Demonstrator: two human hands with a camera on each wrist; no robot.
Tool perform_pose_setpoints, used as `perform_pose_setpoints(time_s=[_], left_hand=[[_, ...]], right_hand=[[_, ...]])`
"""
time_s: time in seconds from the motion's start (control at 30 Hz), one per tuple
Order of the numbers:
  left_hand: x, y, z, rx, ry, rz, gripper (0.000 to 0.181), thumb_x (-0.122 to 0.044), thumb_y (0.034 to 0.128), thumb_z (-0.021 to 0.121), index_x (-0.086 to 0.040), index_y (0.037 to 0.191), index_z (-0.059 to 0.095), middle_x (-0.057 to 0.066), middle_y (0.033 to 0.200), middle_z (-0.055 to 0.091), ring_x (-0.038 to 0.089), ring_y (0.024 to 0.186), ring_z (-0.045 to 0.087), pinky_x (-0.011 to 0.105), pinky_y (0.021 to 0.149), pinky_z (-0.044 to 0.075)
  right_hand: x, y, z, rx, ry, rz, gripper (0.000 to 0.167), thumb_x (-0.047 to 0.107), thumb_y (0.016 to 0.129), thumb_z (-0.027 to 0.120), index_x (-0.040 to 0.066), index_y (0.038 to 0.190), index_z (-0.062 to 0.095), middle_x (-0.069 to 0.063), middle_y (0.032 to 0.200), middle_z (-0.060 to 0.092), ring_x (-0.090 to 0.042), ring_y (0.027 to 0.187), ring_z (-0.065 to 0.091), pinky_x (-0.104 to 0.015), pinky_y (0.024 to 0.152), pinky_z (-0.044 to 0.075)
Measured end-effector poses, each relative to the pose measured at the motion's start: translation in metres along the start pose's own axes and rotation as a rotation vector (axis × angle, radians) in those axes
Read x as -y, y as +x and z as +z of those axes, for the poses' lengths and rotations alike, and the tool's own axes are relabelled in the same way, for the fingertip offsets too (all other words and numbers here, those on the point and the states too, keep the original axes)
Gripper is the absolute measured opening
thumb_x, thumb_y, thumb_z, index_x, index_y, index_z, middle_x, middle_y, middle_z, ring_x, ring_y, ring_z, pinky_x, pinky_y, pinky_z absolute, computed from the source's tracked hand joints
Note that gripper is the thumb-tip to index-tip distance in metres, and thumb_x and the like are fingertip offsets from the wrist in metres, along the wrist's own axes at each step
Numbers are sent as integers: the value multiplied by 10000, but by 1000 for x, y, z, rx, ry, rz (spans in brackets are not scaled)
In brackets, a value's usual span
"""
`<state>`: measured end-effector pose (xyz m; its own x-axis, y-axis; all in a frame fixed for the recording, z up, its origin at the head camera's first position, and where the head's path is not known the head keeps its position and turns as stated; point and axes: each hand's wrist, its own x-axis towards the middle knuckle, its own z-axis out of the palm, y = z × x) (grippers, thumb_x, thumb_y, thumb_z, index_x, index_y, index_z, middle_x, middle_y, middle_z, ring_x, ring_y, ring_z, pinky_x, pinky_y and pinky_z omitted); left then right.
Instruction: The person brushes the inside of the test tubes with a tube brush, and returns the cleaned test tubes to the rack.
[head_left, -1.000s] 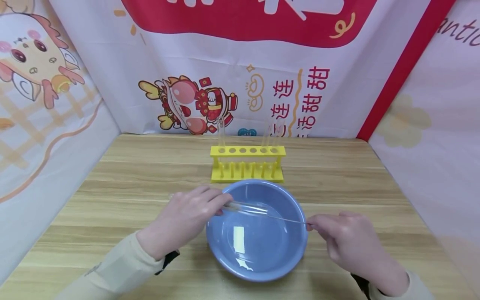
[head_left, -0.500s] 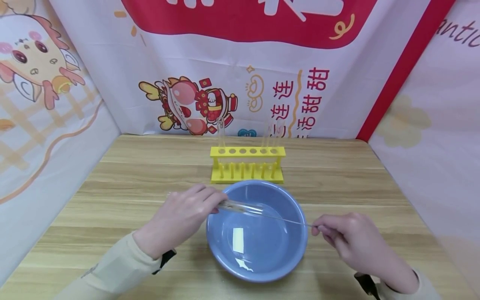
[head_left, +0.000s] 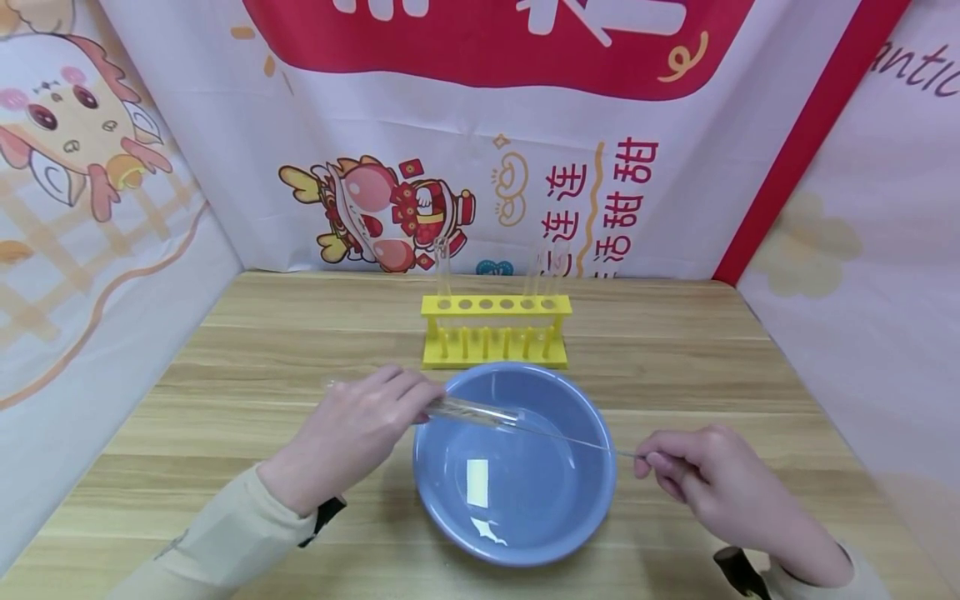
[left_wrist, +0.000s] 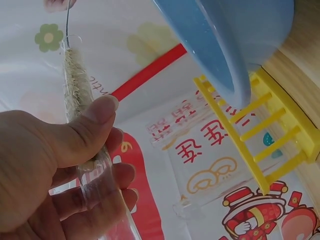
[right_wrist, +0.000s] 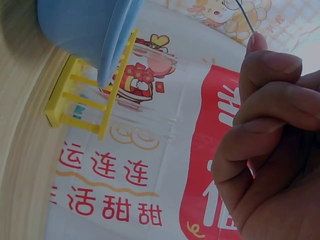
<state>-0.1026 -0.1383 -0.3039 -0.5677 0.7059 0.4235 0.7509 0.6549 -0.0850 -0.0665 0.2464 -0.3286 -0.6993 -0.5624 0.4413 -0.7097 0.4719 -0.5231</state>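
Above the left part of a blue basin [head_left: 517, 554], the left hand [head_left: 352, 433] grips a clear glass test tube [head_left: 495, 413], its mouth toward the right. In the left wrist view the thumb and fingers of the left hand [left_wrist: 65, 165] wrap the tube, and pale brush bristles [left_wrist: 76, 82] lie inside it. A thin wire handle [head_left: 570, 439] runs from the tube over the basin to the right hand [head_left: 735, 492], which pinches its end beyond the basin's right rim. The right wrist view shows the wire [right_wrist: 246, 19] at the fingertips of the right hand [right_wrist: 275, 120].
Just behind the basin stands a yellow rack [head_left: 495, 307] with clear tubes upright in its left and right end holes. All this is on a wood-grain table [head_left: 300, 333], with printed cloth [head_left: 480, 108] hanging at the back and both sides.
The right hand has moved to the right with the wire's end, and more of the wire shows. The left hand has shifted slightly left with the tube.
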Motion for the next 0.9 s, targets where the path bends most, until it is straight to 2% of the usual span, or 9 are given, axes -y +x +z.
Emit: perform_pose_setpoints(time_s=[0.2, 0.47, 0.9], left_hand=[[3, -1, 0, -25, 4, 1, 406, -158, 787, 850, -105, 1160, 697, 23, 1029, 716, 180, 912, 684, 309, 691, 602], [6, -3, -1, -29, -8, -6, 386, -161, 802, 839, -106, 1157, 699, 20, 1028, 714, 172, 908, 679, 304, 684, 600], [8, -7, 0, -23, -4, -6, 417, -156, 769, 866, -103, 1149, 702, 9, 993, 708, 149, 877, 673, 269, 661, 592]], right_hand=[[-3, -3, -3, 24, 75, 19, 431, -214, 851, 598, 208, 898, 668, 166, 630, 478, 64, 519, 411, -94, 421, 367], [-6, -7, -5, 41, 121, 49, 428, -205, 874, 582, 215, 897, 660, 148, 611, 463, 51, 513, 410, -110, 416, 370], [-11, -16, -7, 42, 115, 74, 429, -202, 881, 575, 220, 891, 655, 154, 605, 458, 54, 506, 407, -111, 409, 364]])
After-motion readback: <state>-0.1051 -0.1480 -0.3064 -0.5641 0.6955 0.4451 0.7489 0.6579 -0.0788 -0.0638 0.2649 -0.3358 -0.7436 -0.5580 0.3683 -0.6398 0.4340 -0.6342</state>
